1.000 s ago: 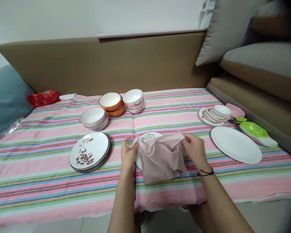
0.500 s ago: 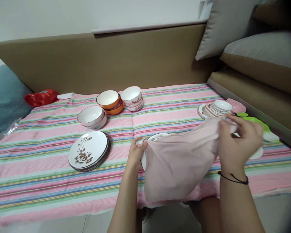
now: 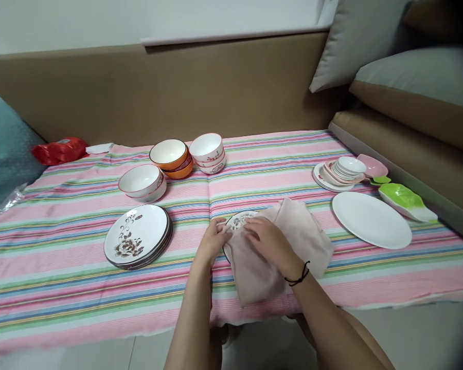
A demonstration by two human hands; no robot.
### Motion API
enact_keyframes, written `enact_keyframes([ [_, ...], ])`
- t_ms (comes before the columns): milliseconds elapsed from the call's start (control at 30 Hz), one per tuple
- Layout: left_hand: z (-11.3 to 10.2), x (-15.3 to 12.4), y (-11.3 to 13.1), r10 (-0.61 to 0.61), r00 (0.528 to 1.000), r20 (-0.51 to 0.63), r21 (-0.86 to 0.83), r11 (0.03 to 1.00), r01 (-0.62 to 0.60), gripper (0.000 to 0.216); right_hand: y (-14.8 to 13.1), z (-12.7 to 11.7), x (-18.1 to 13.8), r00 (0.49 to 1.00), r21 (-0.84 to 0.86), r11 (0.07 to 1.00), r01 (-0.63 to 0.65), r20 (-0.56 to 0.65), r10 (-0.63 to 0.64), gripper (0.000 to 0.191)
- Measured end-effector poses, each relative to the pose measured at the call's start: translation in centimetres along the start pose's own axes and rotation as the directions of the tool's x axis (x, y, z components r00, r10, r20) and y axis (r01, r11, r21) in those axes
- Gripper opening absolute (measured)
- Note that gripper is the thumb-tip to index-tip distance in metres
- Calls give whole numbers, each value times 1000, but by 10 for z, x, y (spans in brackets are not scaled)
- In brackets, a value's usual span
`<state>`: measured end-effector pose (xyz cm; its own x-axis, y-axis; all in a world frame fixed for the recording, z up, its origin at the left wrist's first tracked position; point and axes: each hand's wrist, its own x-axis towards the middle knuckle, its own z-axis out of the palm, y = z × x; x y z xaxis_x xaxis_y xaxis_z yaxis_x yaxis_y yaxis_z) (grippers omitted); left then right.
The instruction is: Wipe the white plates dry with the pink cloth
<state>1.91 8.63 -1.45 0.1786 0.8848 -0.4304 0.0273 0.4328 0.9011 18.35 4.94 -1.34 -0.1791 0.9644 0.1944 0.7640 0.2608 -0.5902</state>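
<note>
A pale pink cloth (image 3: 293,241) lies bunched over a flowered white plate (image 3: 239,221) near the front edge of the striped cover. My right hand (image 3: 268,239) rests on the cloth, fingers curled and pressing it onto the plate. My left hand (image 3: 215,240) pinches the cloth's left edge at the plate's rim. Most of the plate is hidden under the cloth and my hands.
A stack of flowered plates (image 3: 137,241) sits to the left. Behind stand white bowls (image 3: 142,181), an orange bowl (image 3: 172,156) and more bowls (image 3: 207,150). To the right are small saucers (image 3: 341,172), a white oval platter (image 3: 371,220), a green leaf dish (image 3: 405,200). A sofa wall (image 3: 177,87) rises behind.
My right hand had pulled the cloth out wide to the right. It has now swung back left and come down on the plate, folding the cloth over it. My left hand stayed put.
</note>
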Motion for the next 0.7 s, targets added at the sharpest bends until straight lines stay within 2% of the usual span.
enact_keyframes([
  [133, 0, 7, 0, 99, 980, -173, 286, 957, -46, 36, 6, 18, -7, 995, -166, 985, 47, 92, -32, 47],
  [233, -2, 12, 2, 201, 949, -244, 453, 889, -71, 41, 12, 29, -11, 996, -264, 964, 33, 92, -9, 57],
  [300, -4, 15, 1, 226, 949, -220, 438, 892, -111, 42, 17, 33, -10, 999, -300, 954, 5, 41, 8, 60],
  [367, -7, 17, -1, 237, 945, -226, 362, 921, -145, 37, 22, 32, -7, 997, -317, 946, -72, -60, 55, 63],
  [433, -10, 20, -5, 236, 928, -289, 284, 947, -152, 29, 25, 28, -5, 976, -307, 936, -173, -181, 121, 65],
  [500, -14, 22, -10, 217, 909, -356, 216, 965, -146, 22, 26, 21, -4, 954, -273, 938, -214, -265, 140, 63],
  [567, -19, 24, -14, 195, 908, -371, 159, 977, -145, 18, 24, 17, -5, 964, -235, 963, -133, -255, 71, 51],
  [633, -22, 25, -17, 186, 917, -352, 135, 980, -146, 16, 19, 18, -6, 987, -186, 982, 14, -155, -43, 41],
  [700, -23, 24, -20, 190, 915, -355, 137, 979, -150, 16, 14, 24, -7, 991, -144, 981, 129, -25, -134, 41],
])
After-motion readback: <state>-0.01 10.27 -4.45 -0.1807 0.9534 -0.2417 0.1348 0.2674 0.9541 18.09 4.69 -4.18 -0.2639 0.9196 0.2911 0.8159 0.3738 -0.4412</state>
